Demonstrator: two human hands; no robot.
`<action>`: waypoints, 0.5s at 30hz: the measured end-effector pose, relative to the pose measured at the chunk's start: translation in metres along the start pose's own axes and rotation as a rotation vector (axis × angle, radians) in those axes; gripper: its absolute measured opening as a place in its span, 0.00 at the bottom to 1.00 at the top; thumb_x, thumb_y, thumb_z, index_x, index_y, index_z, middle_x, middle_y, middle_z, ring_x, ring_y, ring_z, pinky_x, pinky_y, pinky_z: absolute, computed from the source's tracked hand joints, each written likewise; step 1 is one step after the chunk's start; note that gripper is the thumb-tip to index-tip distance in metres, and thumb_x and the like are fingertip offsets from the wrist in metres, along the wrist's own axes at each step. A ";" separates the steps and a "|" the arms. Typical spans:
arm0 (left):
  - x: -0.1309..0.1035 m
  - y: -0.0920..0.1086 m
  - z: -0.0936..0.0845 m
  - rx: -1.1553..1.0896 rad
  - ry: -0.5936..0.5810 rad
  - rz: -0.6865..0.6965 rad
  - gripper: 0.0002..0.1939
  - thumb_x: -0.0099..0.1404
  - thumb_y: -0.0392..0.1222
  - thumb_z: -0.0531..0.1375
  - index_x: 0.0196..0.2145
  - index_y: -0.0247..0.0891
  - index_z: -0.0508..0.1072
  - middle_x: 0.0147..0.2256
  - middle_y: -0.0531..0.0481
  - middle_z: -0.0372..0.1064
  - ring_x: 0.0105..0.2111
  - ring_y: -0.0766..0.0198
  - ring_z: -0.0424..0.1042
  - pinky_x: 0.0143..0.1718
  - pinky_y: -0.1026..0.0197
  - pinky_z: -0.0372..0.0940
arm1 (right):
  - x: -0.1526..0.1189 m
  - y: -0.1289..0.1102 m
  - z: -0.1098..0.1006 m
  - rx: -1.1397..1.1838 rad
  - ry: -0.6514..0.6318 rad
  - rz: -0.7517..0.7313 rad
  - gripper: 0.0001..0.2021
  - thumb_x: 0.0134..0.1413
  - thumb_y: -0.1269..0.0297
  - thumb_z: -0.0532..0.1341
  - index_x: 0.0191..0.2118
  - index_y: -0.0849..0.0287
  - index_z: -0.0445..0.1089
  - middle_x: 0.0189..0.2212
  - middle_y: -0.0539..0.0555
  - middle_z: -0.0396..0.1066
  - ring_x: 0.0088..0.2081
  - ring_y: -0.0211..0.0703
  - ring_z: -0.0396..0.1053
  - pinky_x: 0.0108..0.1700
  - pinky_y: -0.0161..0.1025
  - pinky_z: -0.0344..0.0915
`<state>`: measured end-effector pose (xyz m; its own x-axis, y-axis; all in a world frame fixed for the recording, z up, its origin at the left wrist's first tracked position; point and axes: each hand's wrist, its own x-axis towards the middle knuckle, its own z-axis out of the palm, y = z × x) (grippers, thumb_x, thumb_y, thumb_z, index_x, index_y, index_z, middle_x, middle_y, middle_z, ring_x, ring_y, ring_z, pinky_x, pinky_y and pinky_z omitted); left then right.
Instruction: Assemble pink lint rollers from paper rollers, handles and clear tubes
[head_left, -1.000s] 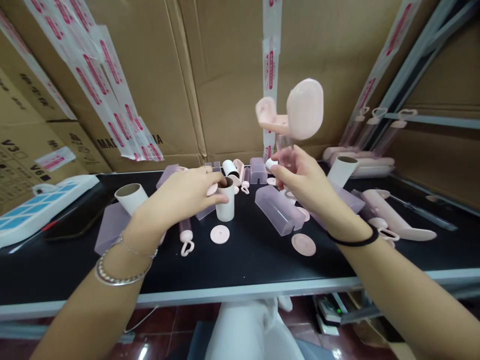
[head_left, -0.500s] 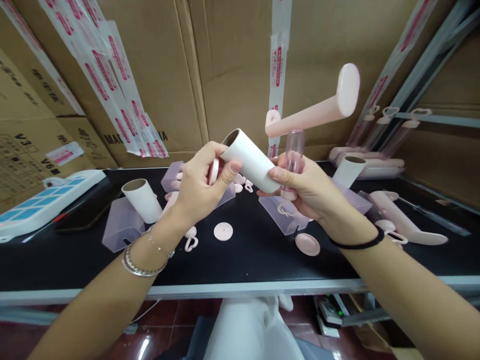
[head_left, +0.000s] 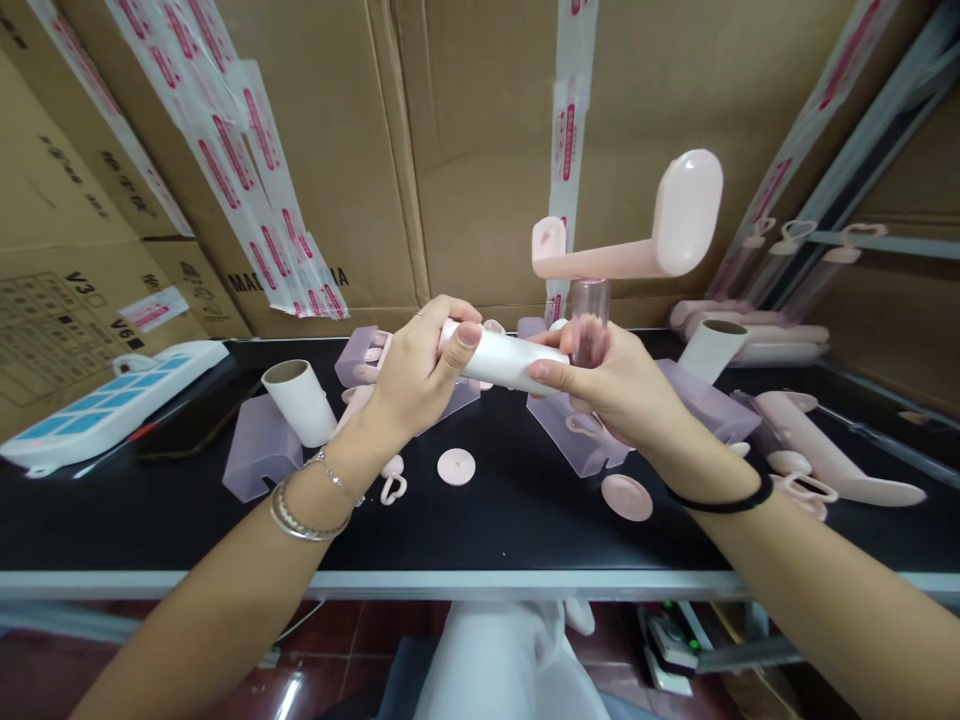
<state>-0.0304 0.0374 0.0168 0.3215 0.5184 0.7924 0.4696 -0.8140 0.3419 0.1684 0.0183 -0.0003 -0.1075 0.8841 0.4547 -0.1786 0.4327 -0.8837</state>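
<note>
The black tabletop [head_left: 540, 540] is being worked over from its front edge. Above its rear edge, right of centre, a long pink bracket [head_left: 615, 260] is being held up over the right hand [head_left: 622, 385]. Toward that edge, a white tube [head_left: 506, 360] is being held nearly level in the air, clamped by the left hand [head_left: 420, 370] at one end and by the right at the other. Beneath the bracket, a clear pink cylinder [head_left: 591, 325] is being gripped upright in the right hand too. Whether the tube's left end is being capped cannot be told. Nearer the front edge, a rimmed pink disc [head_left: 627, 498] and a flat pink disc [head_left: 456, 467] are being borne. The tube is best being squeezed lightly, with any pressure being directed along its length and the bracket being kept steady.
</note>
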 end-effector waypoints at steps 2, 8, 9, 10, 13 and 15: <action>0.000 0.001 -0.001 -0.051 -0.022 -0.053 0.22 0.69 0.60 0.48 0.40 0.38 0.68 0.35 0.50 0.71 0.30 0.66 0.68 0.33 0.63 0.63 | 0.000 0.002 0.001 0.017 0.010 0.004 0.21 0.38 0.64 0.74 0.24 0.58 0.58 0.36 0.54 0.75 0.41 0.43 0.73 0.37 0.37 0.68; -0.001 -0.002 0.000 -0.131 -0.067 -0.098 0.19 0.65 0.56 0.56 0.44 0.38 0.67 0.37 0.49 0.70 0.32 0.66 0.70 0.32 0.64 0.63 | 0.000 0.000 0.001 0.051 0.022 0.018 0.21 0.38 0.63 0.74 0.24 0.58 0.59 0.39 0.54 0.76 0.38 0.40 0.73 0.38 0.37 0.69; -0.001 -0.002 0.002 -0.158 -0.071 -0.100 0.19 0.64 0.56 0.57 0.45 0.38 0.66 0.39 0.48 0.70 0.33 0.65 0.70 0.33 0.64 0.64 | 0.000 0.000 0.001 0.033 0.019 0.019 0.21 0.37 0.63 0.74 0.24 0.58 0.58 0.39 0.54 0.76 0.38 0.40 0.73 0.37 0.37 0.69; -0.002 -0.002 0.004 -0.191 -0.070 -0.108 0.20 0.64 0.56 0.58 0.45 0.38 0.66 0.40 0.48 0.70 0.33 0.65 0.70 0.33 0.64 0.64 | 0.000 0.000 0.001 0.014 0.016 0.021 0.21 0.37 0.62 0.74 0.24 0.58 0.58 0.39 0.54 0.75 0.37 0.39 0.73 0.36 0.36 0.69; -0.004 0.002 0.007 -0.272 -0.080 -0.131 0.21 0.63 0.55 0.60 0.47 0.39 0.64 0.43 0.48 0.69 0.32 0.67 0.70 0.32 0.65 0.65 | -0.001 0.001 0.003 0.000 0.014 0.036 0.22 0.38 0.60 0.74 0.25 0.58 0.58 0.40 0.54 0.74 0.34 0.37 0.72 0.33 0.36 0.70; -0.002 0.003 0.002 -0.254 -0.047 -0.099 0.19 0.62 0.54 0.61 0.44 0.39 0.66 0.41 0.49 0.69 0.31 0.68 0.68 0.31 0.65 0.65 | -0.002 0.001 0.004 0.029 0.014 0.048 0.21 0.39 0.59 0.73 0.25 0.58 0.58 0.41 0.53 0.73 0.34 0.37 0.71 0.33 0.37 0.71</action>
<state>-0.0286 0.0345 0.0151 0.3247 0.6057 0.7264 0.2817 -0.7951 0.5371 0.1640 0.0160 -0.0022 -0.1033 0.9060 0.4104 -0.2023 0.3848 -0.9005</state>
